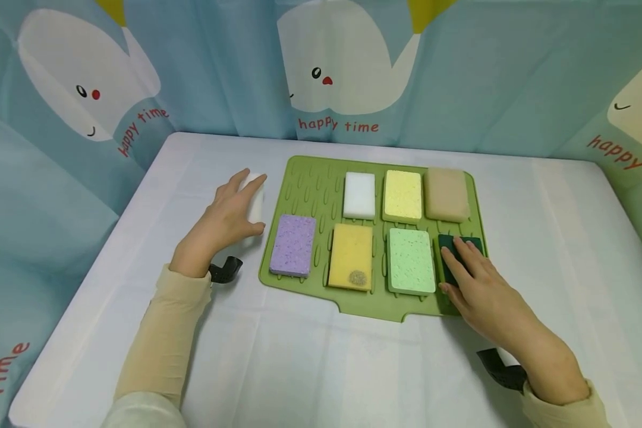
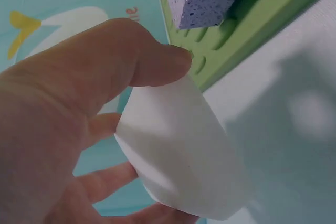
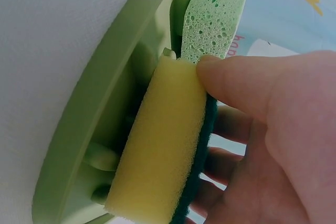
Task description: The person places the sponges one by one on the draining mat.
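Note:
My left hand (image 1: 224, 215) is left of the green drying mat (image 1: 371, 305), holding a white sponge block (image 1: 255, 202) between thumb and fingers. In the left wrist view the thumb lies across the near end of the white block (image 2: 176, 140), with fingertips along its far side. Over the mat's right front corner, my right hand (image 1: 489, 300) grips a scouring sponge (image 1: 447, 242), dark green side up. The right wrist view shows its yellow foam side (image 3: 160, 140), the thumb at one edge and the fingers on the dark green layer.
A purple sponge (image 1: 293, 245), a yellow sponge (image 1: 351, 252) and a light green sponge (image 1: 412, 261) form the front row. Behind lie a white sponge (image 1: 359, 195), a pale yellow sponge (image 1: 403, 195) and a tan sponge (image 1: 446, 193). A patterned curtain (image 1: 492, 77) hangs behind the table.

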Action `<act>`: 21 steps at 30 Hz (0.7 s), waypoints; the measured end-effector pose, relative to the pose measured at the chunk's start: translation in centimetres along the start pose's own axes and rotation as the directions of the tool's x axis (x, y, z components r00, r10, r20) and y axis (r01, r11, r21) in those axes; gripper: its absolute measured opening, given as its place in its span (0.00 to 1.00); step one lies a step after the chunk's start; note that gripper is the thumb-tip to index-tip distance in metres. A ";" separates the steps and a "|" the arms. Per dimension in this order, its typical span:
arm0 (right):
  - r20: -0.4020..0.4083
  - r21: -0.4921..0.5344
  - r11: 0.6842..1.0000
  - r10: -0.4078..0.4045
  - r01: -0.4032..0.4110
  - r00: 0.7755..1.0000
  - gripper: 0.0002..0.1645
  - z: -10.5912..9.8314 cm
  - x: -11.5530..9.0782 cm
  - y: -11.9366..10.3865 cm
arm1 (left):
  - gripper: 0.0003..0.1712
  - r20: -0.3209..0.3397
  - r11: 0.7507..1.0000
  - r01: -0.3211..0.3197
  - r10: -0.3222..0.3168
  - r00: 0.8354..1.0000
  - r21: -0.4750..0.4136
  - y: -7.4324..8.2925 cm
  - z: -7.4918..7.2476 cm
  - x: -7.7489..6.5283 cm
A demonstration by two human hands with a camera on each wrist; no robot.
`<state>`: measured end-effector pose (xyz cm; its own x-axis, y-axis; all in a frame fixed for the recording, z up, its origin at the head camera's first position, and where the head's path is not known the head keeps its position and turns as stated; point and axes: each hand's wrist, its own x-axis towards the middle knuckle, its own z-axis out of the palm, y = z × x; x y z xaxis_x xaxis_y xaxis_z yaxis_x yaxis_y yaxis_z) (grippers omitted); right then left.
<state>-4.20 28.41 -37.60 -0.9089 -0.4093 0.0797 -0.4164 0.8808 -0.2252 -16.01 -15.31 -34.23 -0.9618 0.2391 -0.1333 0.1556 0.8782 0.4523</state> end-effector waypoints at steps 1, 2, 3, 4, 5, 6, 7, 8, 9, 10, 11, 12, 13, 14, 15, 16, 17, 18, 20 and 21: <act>0.002 0.000 1.000 0.000 0.000 1.000 0.39 0.0 0.0 0.0 | 0.54 0.003 1.000 -0.003 0.003 1.000 0.002 0.1 0.0 0.1; 0.005 0.000 1.000 0.000 0.000 1.000 0.39 0.1 0.0 0.0 | 0.54 0.007 1.000 -0.005 0.005 1.000 0.002 0.1 0.0 0.1; 0.006 0.000 1.000 -0.001 0.001 1.000 0.38 0.1 0.0 0.0 | 0.54 0.009 1.000 -0.010 0.010 1.000 0.005 0.2 0.0 0.2; 0.006 0.001 1.000 -0.001 0.001 1.000 0.39 0.1 0.0 0.0 | 0.54 0.013 1.000 -0.013 0.013 1.000 0.009 0.3 0.0 0.3; 0.004 0.001 1.000 -0.002 0.002 1.000 0.39 0.1 0.0 0.0 | 0.54 0.015 1.000 -0.018 0.018 1.000 0.014 0.4 0.0 0.4; 0.003 0.001 1.000 -0.003 0.003 1.000 0.38 0.1 0.0 0.0 | 0.53 0.017 1.000 -0.023 0.023 1.000 0.018 0.5 -0.1 0.4; 0.001 0.000 1.000 -0.005 0.005 1.000 0.38 0.2 0.1 0.0 | 0.54 0.018 0.999 -0.028 0.027 0.999 0.023 0.6 -0.1 0.6; 0.001 0.002 1.000 -0.004 0.004 1.000 0.39 0.2 0.1 0.0 | 0.53 0.018 0.999 -0.036 0.035 0.999 0.028 0.7 -0.2 0.7; 0.000 0.003 1.000 -0.004 0.004 1.000 0.39 0.2 0.1 0.0 | 0.53 0.018 0.998 -0.045 0.045 0.999 0.035 0.9 -0.3 0.9; -0.001 0.003 1.000 -0.002 0.002 1.000 0.39 0.2 0.1 0.0 | 0.53 0.017 0.998 -0.053 0.052 0.998 0.040 1.1 -0.3 1.0; -0.002 0.003 1.000 -0.002 0.002 1.000 0.39 0.1 0.1 0.0 | 0.53 0.017 0.997 -0.061 0.061 0.998 0.041 1.3 -0.4 1.1; -0.002 0.003 1.000 0.000 0.000 1.000 0.39 0.1 0.1 0.0 | 0.53 0.018 0.997 -0.068 0.068 0.998 0.046 1.4 -0.5 1.3; -0.002 0.003 1.000 0.000 0.000 1.000 0.39 0.1 0.1 0.0 | 0.53 0.020 0.996 -0.076 0.075 0.997 0.049 1.6 -0.5 1.4; -0.001 0.004 1.000 0.002 -0.002 1.000 0.39 0.1 0.0 0.0 | 0.54 0.022 0.995 -0.081 0.080 0.997 0.051 1.8 -0.5 1.6; 0.000 0.003 1.000 0.003 -0.003 1.000 0.39 0.1 0.0 0.0 | 0.54 0.027 0.995 -0.087 0.085 0.996 0.055 2.0 -0.6 1.8; 0.001 0.003 1.000 0.003 -0.003 1.000 0.39 0.1 0.0 0.0 | 0.54 0.031 0.994 -0.090 0.088 0.996 0.058 2.2 -0.6 1.9; 0.003 0.003 1.000 0.003 -0.003 1.000 0.39 0.1 0.0 0.0 | 0.54 0.038 0.994 -0.093 0.090 0.995 0.063 2.3 -0.6 2.1; 0.002 0.001 1.000 0.004 -0.004 1.000 0.38 0.1 0.0 0.0 | 0.54 0.043 0.993 -0.095 0.092 0.995 0.069 2.5 -0.6 2.2; 0.002 -0.001 1.000 0.005 -0.005 1.000 0.38 0.1 0.0 0.1 | 0.54 0.052 0.992 -0.100 0.096 0.994 0.080 3.0 -0.6 2.5; 0.000 -0.004 1.000 0.004 -0.004 1.000 0.38 0.1 0.0 0.1 | 0.54 0.057 0.991 -0.103 0.098 0.994 0.086 3.2 -0.6 2.7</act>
<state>-4.23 28.46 -37.69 -0.9107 -0.4056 0.0785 -0.4126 0.8834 -0.2221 -18.25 -12.15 -32.59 -0.9277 0.3470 -0.1379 0.2722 0.8812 0.3865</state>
